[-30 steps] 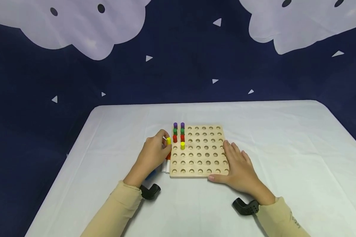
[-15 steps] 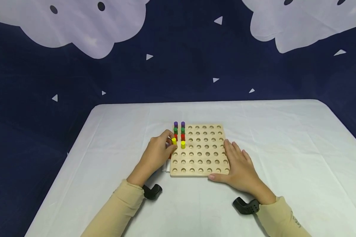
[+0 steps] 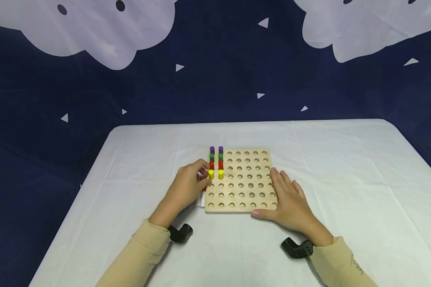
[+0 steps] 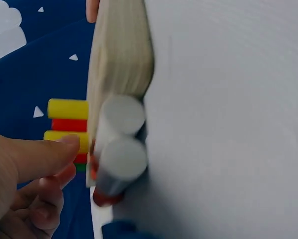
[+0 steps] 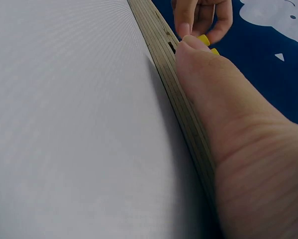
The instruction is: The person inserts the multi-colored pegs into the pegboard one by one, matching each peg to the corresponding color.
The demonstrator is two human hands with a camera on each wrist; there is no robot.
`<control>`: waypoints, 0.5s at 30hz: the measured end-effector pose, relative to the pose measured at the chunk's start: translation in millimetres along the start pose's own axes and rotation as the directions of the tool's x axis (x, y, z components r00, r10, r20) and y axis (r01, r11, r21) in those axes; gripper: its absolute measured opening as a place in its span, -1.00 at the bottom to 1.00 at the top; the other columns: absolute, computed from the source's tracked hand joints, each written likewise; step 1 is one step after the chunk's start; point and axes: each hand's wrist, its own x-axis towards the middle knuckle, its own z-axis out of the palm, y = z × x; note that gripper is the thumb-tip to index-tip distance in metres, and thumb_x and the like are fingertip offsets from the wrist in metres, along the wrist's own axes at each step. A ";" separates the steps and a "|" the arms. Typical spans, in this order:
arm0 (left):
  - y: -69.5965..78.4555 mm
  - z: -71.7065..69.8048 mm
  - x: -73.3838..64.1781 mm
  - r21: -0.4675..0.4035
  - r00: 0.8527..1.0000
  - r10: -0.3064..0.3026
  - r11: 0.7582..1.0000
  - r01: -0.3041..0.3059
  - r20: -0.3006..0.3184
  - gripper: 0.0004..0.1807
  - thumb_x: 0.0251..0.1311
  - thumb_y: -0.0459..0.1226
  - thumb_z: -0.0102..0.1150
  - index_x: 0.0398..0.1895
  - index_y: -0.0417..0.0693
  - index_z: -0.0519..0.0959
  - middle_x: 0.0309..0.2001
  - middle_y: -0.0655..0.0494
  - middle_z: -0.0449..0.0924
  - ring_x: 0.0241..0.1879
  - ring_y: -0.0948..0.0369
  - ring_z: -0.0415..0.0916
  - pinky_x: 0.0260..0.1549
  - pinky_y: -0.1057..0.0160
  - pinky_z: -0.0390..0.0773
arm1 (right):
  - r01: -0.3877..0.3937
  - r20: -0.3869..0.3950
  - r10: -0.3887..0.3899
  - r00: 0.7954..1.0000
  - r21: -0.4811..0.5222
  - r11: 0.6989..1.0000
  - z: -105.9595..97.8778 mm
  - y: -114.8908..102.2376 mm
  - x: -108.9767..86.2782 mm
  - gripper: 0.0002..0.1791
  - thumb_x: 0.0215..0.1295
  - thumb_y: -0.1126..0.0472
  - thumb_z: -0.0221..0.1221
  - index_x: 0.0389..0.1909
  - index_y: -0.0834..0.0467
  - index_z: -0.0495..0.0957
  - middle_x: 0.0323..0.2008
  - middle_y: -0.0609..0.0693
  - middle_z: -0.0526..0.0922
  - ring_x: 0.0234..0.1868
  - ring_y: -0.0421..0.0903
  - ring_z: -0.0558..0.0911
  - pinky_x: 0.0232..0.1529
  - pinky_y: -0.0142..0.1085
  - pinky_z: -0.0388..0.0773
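Left hand (image 3: 186,184) pinches yellow peg (image 3: 211,174), upright by left edge of pegboard (image 3: 246,190), fourth row from far edge. Right hand (image 3: 292,205) spread, touching right and near edges. Pegboard's flat on worktop (image 3: 344,171).

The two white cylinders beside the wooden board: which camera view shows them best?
Left wrist: the white cylinders appear largest there, round ends toward the camera. The head view shows them small, beside the wooden board; right wrist does not show them.
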 end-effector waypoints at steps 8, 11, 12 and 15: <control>-13.1 -20.1 -9.5 0.036 0.991 -0.112 0.993 0.109 0.071 -0.65 0.24 -0.24 0.32 0.06 -0.10 0.54 -0.37 0.12 0.57 -0.45 0.22 0.44 -0.42 0.27 0.45 | 0.003 -0.004 -0.003 1.000 0.000 1.000 -2.5 -0.8 0.0 0.53 -0.17 -0.57 0.30 0.58 0.16 -0.31 0.59 0.21 -0.16 0.59 0.23 -0.17 0.48 0.23 -0.32; -15.1 -21.3 -10.7 0.044 0.974 -0.167 0.986 0.162 0.153 -0.62 0.23 -0.20 0.32 0.07 -0.12 0.55 -0.42 0.11 0.53 -0.48 0.21 0.42 -0.42 0.27 0.42 | 0.003 -0.005 -0.003 1.000 0.000 1.000 -1.9 -0.5 -0.1 0.52 -0.17 -0.57 0.30 0.58 0.16 -0.31 0.58 0.21 -0.15 0.59 0.24 -0.17 0.48 0.23 -0.32; -15.6 -20.8 -10.6 0.043 0.969 -0.176 0.984 0.171 0.174 -0.62 0.24 -0.20 0.32 0.08 -0.13 0.55 -0.43 0.10 0.52 -0.49 0.21 0.41 -0.44 0.27 0.41 | 0.004 -0.005 -0.004 1.000 0.000 1.000 -1.6 -0.4 -0.3 0.52 -0.17 -0.57 0.30 0.58 0.16 -0.30 0.58 0.21 -0.15 0.59 0.24 -0.17 0.48 0.24 -0.32; -16.5 -18.7 -10.5 0.031 0.959 -0.190 0.982 0.188 0.209 -0.60 0.24 -0.21 0.31 0.10 -0.17 0.56 -0.45 0.08 0.50 -0.50 0.21 0.39 -0.46 0.28 0.37 | 0.004 -0.004 -0.004 1.000 0.001 1.000 -0.2 -0.1 -0.8 0.52 -0.18 -0.58 0.30 0.58 0.16 -0.30 0.58 0.22 -0.15 0.59 0.24 -0.16 0.48 0.24 -0.32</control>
